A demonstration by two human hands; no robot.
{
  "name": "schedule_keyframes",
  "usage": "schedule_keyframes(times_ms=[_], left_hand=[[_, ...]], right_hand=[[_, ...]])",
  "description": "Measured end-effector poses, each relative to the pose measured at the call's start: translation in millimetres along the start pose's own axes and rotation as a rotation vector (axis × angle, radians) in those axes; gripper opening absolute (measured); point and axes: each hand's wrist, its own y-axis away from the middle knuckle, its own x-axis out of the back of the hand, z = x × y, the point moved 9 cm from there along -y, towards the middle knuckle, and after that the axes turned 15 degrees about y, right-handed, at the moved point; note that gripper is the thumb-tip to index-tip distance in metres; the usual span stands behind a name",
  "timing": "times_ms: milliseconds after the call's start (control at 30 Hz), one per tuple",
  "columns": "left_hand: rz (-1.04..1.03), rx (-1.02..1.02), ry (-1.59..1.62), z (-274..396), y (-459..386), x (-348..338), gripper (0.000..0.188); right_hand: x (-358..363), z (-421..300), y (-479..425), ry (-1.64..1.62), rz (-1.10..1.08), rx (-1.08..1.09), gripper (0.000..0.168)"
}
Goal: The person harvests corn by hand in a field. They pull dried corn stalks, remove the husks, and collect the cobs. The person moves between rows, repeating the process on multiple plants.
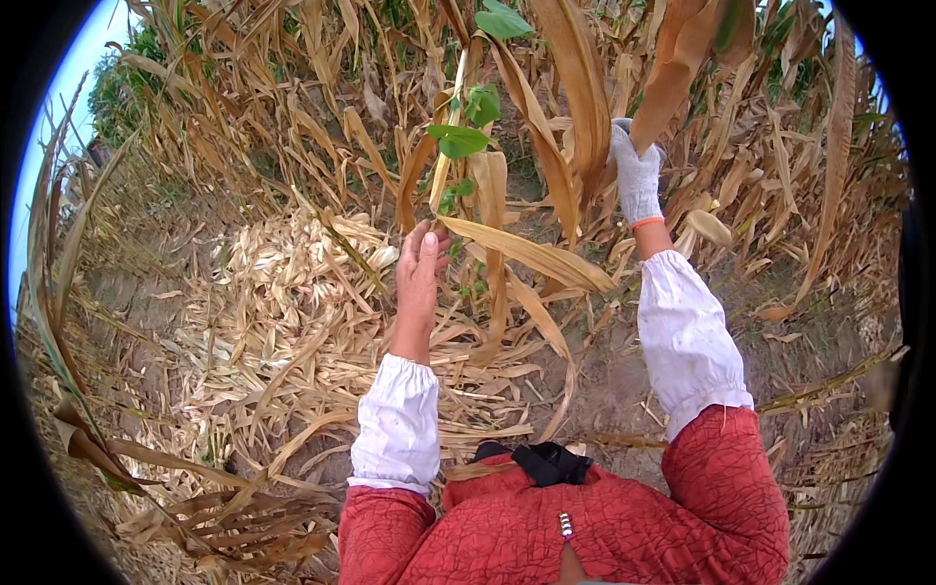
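Observation:
My bare left hand (423,254) is raised in front of me, its thumb up and its fingertips at the lower visible part of a pale dry corn stalk (447,150). Whether the fingers close on the stalk is hard to see. A long dry corn leaf (534,252) runs from those fingertips to the right. Green heart-shaped vine leaves (459,141) cling along the stalk. Farther right, my right hand (635,172), in a grey-white knit glove with an orange cuff, is closed at the lower end of a broad brown corn leaf (669,80). Its fingers are partly hidden.
Pale corn husks (322,252) lie heaped at left, with flattened dry stalks and leaves (292,373) in front. Standing dry corn (322,110) crosses the far side. A bent plant (62,307) rises at far left. Bare soil (607,373) shows below my right arm.

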Motion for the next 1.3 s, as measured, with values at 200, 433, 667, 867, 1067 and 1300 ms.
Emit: schedule_keyframes(times_ms=[200,433,667,867,1067,1300], left_hand=[[-0.086,0.119,0.334,1,-18,-60,0.054],[-0.214,0.181,0.195,6,-3,-97,0.033],[-0.278,0.236,0.037,-24,67,-87,0.023],[-0.313,0.306,0.037,-48,125,-78,0.024],[-0.364,0.392,0.047,-73,168,-94,0.022],[-0.57,0.464,0.049,-103,209,-155,0.021]], right_hand=[[6,15,-2,-0.089,-0.077,-0.113,0.02],[25,22,10,-0.122,-0.059,-0.104,0.022],[33,35,7,-0.147,-0.078,-0.169,0.023],[27,19,4,-0.072,-0.058,-0.068,0.03],[77,-7,45,-0.206,-0.077,-0.086,0.028],[183,-49,109,-0.267,0.142,0.029,0.016]])
